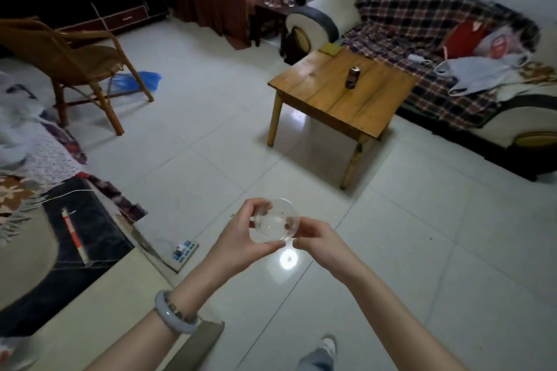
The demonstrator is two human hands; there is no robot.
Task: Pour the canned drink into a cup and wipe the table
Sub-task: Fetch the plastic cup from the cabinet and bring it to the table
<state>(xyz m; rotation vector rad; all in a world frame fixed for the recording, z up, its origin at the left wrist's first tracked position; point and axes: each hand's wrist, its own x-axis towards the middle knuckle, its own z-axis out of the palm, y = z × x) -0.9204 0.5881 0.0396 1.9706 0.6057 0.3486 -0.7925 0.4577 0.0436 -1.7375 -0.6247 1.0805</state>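
A clear plastic cup [275, 221] is held in front of me over the tiled floor, its mouth facing the camera. My left hand [241, 235] grips its left side and my right hand [316, 242] pinches its right rim. A dark drink can [353, 77] stands upright near the middle of a low wooden table [328, 90], well ahead and to the right of my hands. A greenish cloth [330, 49] lies at the table's far corner.
A sofa with a plaid blanket [422, 39] and bags runs behind the table. A rattan chair [75, 63] stands at the left. A low dark table [60, 250] and a power strip [184, 250] sit near my left. My foot [327, 346] shows below.
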